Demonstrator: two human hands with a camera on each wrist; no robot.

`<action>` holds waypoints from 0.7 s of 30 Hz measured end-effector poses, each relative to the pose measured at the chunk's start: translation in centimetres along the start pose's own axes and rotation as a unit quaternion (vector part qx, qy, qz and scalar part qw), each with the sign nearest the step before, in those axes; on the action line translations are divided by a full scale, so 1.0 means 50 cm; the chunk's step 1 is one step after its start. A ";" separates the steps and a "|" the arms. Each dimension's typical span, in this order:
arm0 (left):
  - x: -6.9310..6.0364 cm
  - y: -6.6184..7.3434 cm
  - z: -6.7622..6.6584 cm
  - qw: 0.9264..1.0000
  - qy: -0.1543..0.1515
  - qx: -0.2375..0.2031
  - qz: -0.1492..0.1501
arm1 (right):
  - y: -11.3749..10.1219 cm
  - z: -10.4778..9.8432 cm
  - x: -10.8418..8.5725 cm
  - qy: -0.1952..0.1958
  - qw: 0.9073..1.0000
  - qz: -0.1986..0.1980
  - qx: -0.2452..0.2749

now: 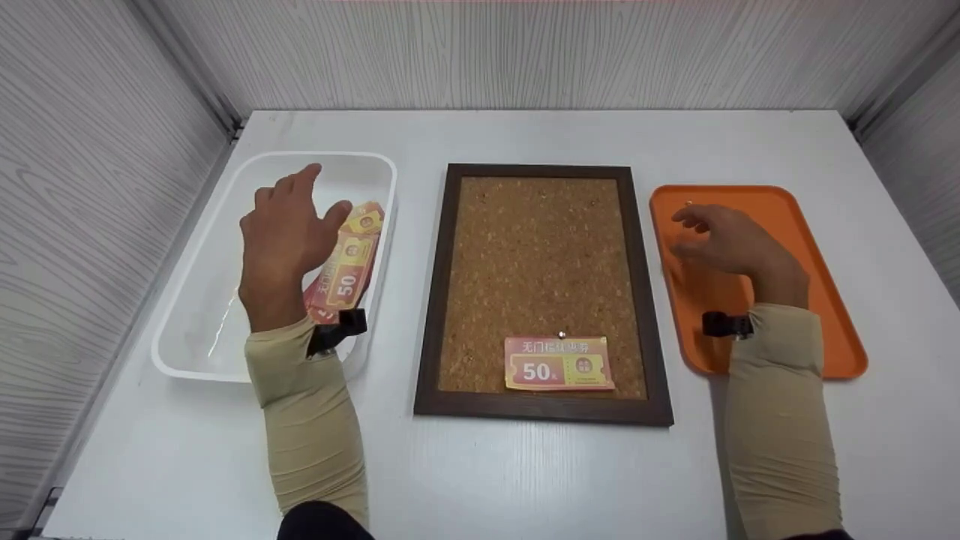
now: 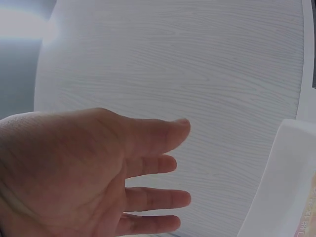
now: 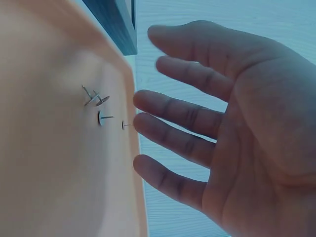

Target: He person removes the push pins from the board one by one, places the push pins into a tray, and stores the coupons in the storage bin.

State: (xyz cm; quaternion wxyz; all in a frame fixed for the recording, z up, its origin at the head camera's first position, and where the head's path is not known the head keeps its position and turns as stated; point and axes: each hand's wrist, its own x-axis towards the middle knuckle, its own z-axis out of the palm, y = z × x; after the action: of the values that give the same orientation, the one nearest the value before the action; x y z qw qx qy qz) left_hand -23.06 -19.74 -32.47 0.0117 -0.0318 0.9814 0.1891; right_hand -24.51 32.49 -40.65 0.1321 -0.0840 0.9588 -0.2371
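Note:
My left hand [image 1: 289, 229] hovers over the white plastic bin [image 1: 196, 300], fingers loosely extended, holding nothing. Beneath and beside it, several pink and yellow paper coupons [image 1: 346, 281] lie along the bin's right side. Over the orange tray [image 1: 814, 300] my right hand [image 1: 724, 238] hangs with relaxed, slightly bent fingers and nothing in them. Several metal thumbtacks [image 3: 101, 117] lie in that tray in the right wrist view. Between the hands is a wood-framed corkboard [image 1: 544, 255]. One coupon [image 1: 547, 369] sits at its lower part, with a silver tack [image 1: 561, 334] at the coupon's top edge.
All three items rest on a white table [image 1: 525, 480]. Pale wood-grain panels [image 1: 540, 56] rise behind and at both sides. The corkboard's dark frame [image 1: 544, 407] stands between the bin and the tray, with a strip of table on each side.

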 end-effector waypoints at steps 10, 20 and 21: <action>0.002 0.041 0.020 0.999 -0.014 0.006 0.034 | -0.041 0.007 0.005 0.025 1.000 0.002 0.018; 0.004 0.101 0.065 0.996 -0.002 0.030 0.086 | -0.099 0.034 0.023 0.067 0.994 -0.061 -0.060; 0.004 0.105 0.068 0.995 -0.002 0.033 0.090 | -0.102 0.035 0.023 0.070 0.993 -0.068 -0.066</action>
State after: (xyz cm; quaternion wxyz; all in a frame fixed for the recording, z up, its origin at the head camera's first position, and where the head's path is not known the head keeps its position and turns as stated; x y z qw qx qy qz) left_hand -23.56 -13.63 -33.71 -0.0023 0.0573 0.9859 0.1573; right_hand -24.58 27.00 -39.94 0.0423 -0.1410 0.9712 -0.1872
